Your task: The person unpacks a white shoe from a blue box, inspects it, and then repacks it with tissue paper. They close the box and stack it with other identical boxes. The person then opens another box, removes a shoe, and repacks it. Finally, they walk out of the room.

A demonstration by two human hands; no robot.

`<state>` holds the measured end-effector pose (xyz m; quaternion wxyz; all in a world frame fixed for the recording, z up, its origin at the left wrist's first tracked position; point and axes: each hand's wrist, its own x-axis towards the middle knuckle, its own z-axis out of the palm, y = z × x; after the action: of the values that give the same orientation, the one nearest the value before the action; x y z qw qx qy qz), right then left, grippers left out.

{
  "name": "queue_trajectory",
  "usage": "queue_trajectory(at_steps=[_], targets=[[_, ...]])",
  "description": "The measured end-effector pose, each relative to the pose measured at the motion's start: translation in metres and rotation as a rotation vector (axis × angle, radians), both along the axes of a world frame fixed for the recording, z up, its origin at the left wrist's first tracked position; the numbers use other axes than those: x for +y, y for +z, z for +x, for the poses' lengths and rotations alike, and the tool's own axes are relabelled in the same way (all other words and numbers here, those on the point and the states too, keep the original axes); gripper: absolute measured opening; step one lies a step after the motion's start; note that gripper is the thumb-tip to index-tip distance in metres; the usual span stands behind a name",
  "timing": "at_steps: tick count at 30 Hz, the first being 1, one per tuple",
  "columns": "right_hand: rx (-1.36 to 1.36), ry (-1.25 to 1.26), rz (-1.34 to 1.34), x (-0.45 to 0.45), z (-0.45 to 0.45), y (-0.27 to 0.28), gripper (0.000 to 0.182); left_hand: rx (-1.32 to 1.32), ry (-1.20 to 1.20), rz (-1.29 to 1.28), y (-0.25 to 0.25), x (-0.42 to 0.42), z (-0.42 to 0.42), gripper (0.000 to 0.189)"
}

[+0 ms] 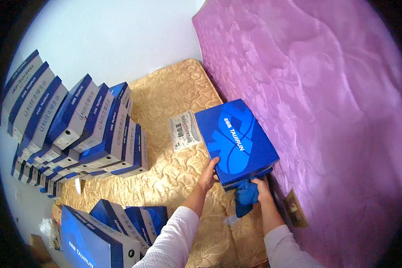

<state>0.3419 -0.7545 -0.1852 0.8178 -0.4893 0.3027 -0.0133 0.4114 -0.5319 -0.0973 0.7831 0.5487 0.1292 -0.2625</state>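
Note:
A blue Taijirun shoe box with a lighter blue design is held at an angle above a gold quilted mattress. My left hand grips its near left edge, the thumb on the lid. Beside the box's near end, my right hand holds a crumpled dark blue cloth, which hangs below the box's edge. The underside of the box and the fingers beneath it are hidden.
Many blue and white shoe boxes stand in tall stacks on the left. More boxes lie at the lower left, near crumpled clear plastic. A printed label is on the mattress. A pink padded headboard or fabric panel rises along the right.

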Motion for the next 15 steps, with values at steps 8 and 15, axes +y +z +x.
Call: queue_trajectory(at_steps=[8, 15], targets=[[0.14, -0.076, -0.106, 0.012, 0.073, 0.016, 0.039, -0.071, 0.037, 0.003, -0.019, 0.004, 0.074, 0.075], [0.079, -0.078, -0.182, 0.024, 0.059, -0.012, 0.063, -0.266, 0.058, 0.46, -0.021, 0.022, 0.098, 0.078]])
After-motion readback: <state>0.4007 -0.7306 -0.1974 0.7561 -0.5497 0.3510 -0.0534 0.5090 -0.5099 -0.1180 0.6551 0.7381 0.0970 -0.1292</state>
